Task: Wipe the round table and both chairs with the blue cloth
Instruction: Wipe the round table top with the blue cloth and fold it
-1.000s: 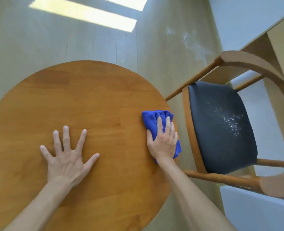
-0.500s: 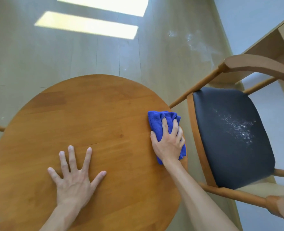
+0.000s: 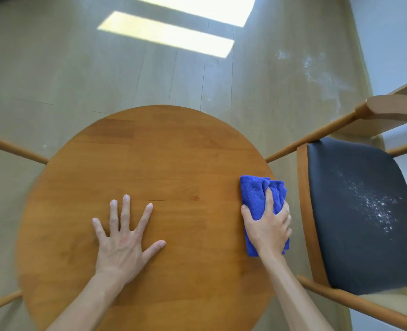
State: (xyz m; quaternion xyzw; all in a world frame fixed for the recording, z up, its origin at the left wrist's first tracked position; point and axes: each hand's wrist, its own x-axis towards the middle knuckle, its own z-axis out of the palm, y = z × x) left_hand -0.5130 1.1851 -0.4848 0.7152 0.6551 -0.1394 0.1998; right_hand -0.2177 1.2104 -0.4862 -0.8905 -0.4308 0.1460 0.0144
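The head camera looks straight down on a round wooden table point(image 3: 150, 163) standing on a pale wood floor point(image 3: 54, 68).

The left hand point(image 3: 123, 240) lies flat on the tabletop, a little left of the middle and toward the near edge. Its fingers are straight and spread wide, the thumb angled out to the right, and it holds nothing.

The right hand point(image 3: 268, 229) is at the table's right edge, on top of the blue cloth point(image 3: 257, 194). The fingers are curled over the bunched fabric and grip it, with the thumb along the cloth's left side. The cloth is crumpled and rests on the tabletop right at the rim; its far part sticks out beyond the fingertips, and a strip of it shows below the heel of the hand.

Just beside the table on the right stands a chair point(image 3: 304, 187) with a wooden frame and a dark padded seat point(image 3: 341, 247). White specks point(image 3: 374, 206) are scattered across the far right part of the seat. The chair's curved wooden back shows at the upper right.

On the left, two wooden bars point(image 3: 11, 148) of another piece of furniture reach out from under the table's edge; what they belong to cannot be told. A whitish smear point(image 3: 317, 70) marks the floor beyond the chair, and two bright patches of sunlight point(image 3: 169, 34) fall across the boards at the top.
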